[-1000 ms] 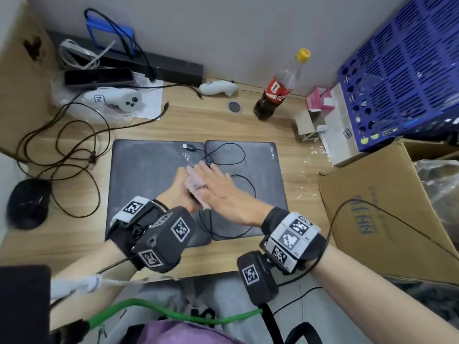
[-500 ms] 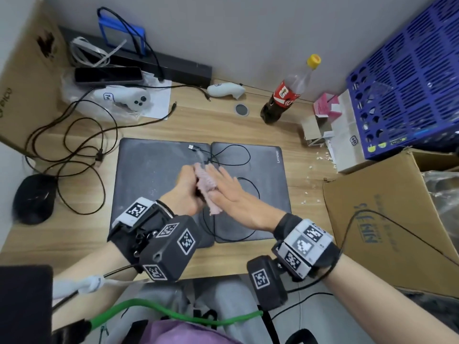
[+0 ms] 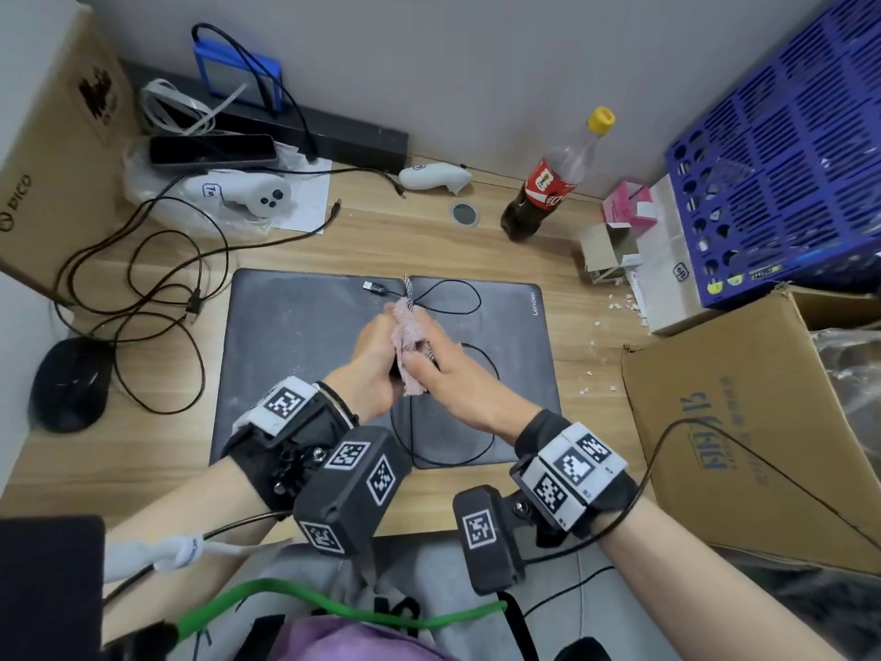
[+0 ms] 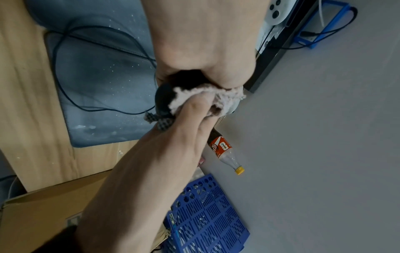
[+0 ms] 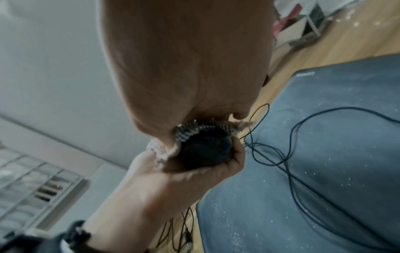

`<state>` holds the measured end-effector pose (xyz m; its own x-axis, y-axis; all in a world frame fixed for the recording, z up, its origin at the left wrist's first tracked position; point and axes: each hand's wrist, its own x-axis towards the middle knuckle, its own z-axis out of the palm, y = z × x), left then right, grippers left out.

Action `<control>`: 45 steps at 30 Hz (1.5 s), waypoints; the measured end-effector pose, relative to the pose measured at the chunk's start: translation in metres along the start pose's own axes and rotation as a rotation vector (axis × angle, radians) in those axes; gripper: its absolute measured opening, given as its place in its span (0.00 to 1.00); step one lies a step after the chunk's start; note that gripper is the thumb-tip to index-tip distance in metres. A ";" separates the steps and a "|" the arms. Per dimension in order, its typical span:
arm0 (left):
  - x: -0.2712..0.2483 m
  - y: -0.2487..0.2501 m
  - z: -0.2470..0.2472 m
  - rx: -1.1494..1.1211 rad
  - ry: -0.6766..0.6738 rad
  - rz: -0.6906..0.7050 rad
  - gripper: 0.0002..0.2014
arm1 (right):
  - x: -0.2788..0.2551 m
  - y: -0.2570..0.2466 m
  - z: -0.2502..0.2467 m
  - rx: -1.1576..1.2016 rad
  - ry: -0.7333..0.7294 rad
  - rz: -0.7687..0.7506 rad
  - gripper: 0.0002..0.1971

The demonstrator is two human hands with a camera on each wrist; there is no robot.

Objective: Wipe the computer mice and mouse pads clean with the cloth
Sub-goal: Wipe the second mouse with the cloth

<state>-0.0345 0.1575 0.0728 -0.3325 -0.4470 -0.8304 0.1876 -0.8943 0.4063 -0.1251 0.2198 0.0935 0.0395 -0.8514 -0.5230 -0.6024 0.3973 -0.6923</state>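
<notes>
My left hand (image 3: 376, 360) cups the black mouse (image 5: 205, 150); my right hand (image 3: 453, 374) presses the pink cloth (image 3: 409, 338) onto it; at 2 o'clock the pad (image 3: 519, 336) reads Lenovo

1. The right hand (image 3: 445, 374) now lies lower along the cloth (image 3: 410, 333), fingers nearer its bottom edge.
2. More pink cloth shows above both hands than before.

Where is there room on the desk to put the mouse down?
Bare wood lies along the near desk edge, between the black mouse and grey mouse pads. The left pad is mostly free. Crowded: tangled black cables far left, cola bottle and boxes far right.
</notes>
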 end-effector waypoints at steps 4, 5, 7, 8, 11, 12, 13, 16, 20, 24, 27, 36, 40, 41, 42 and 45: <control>-0.003 -0.006 0.009 -0.075 -0.006 -0.051 0.19 | -0.021 0.005 -0.011 -0.061 -0.060 -0.069 0.32; -0.004 -0.006 0.010 -0.096 0.006 -0.057 0.19 | -0.026 0.008 -0.014 -0.066 -0.078 -0.081 0.32; -0.001 -0.004 0.010 -0.111 0.014 -0.053 0.19 | -0.034 0.024 -0.021 -0.054 -0.095 -0.049 0.33; -0.001 -0.002 0.010 -0.122 0.013 -0.053 0.19 | -0.038 0.033 -0.026 -0.038 -0.080 -0.006 0.32; 0.002 0.006 0.007 -0.142 0.043 -0.014 0.18 | -0.046 0.057 -0.037 0.106 0.060 0.111 0.25; 0.001 0.006 0.007 -0.132 0.050 0.005 0.19 | -0.045 0.061 -0.040 0.137 0.127 0.139 0.23; 0.001 0.005 0.007 -0.126 0.052 0.019 0.20 | -0.041 0.063 -0.043 0.152 0.195 0.156 0.22; -0.001 -0.001 0.010 -0.124 0.032 0.011 0.23 | -0.030 0.045 -0.053 0.188 0.347 0.141 0.18; 0.003 -0.010 0.013 -0.125 -0.046 -0.004 0.19 | -0.020 -0.009 -0.044 0.145 0.201 -0.044 0.20; 0.001 -0.008 0.013 -0.225 -0.125 -0.010 0.20 | -0.007 -0.017 -0.019 -0.116 0.092 -0.124 0.28; -0.005 -0.002 0.012 -0.284 -0.147 -0.025 0.19 | -0.013 -0.011 -0.015 -0.171 0.112 -0.156 0.29; -0.011 0.003 0.013 -0.209 -0.156 -0.091 0.21 | -0.036 0.023 -0.034 0.020 0.122 -0.153 0.24; -0.006 0.015 0.007 -0.128 -0.126 -0.076 0.25 | -0.024 0.048 -0.055 -0.035 0.371 -0.051 0.16; -0.005 0.016 0.006 -0.104 -0.142 -0.071 0.25 | -0.019 0.048 -0.060 -0.057 0.397 -0.020 0.15; -0.004 0.015 0.005 -0.082 -0.152 -0.072 0.24 | -0.016 0.044 -0.065 -0.048 0.420 0.012 0.15; -0.001 0.009 0.002 -0.036 -0.152 -0.054 0.21 | -0.008 0.025 -0.072 0.053 0.479 0.012 0.13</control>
<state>-0.0345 0.1501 0.0778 -0.4784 -0.3988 -0.7824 0.1978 -0.9170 0.3465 -0.1978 0.2116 0.1165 -0.3462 -0.9036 -0.2522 -0.5589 0.4146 -0.7182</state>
